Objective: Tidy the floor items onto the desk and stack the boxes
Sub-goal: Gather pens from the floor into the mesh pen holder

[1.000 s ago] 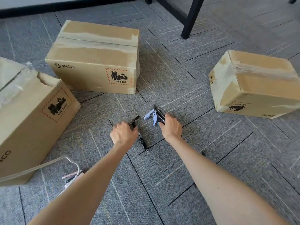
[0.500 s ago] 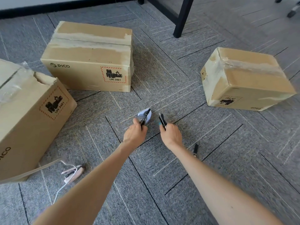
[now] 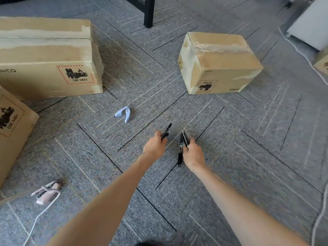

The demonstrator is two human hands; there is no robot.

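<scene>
Centrally, left hand [image 3: 154, 146] and right hand [image 3: 193, 153] fingers around black pens [image 3: 183, 139]; open carpet [image 3: 239, 148] between boxes [image 3: 216, 63].

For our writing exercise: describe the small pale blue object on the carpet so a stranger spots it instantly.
Find the large brown cardboard box, upper left. On the grey carpet off its near right corner lies a small forked plastic tool. Unlike the black pens nearby, it is pale blue.

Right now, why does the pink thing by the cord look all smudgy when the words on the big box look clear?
Head view: the pink thing near the bottom-left edge is smeared, likely by camera motion; the big box label reads UN 3481 clearly; the carpet at lower right looks streaky too.
</scene>
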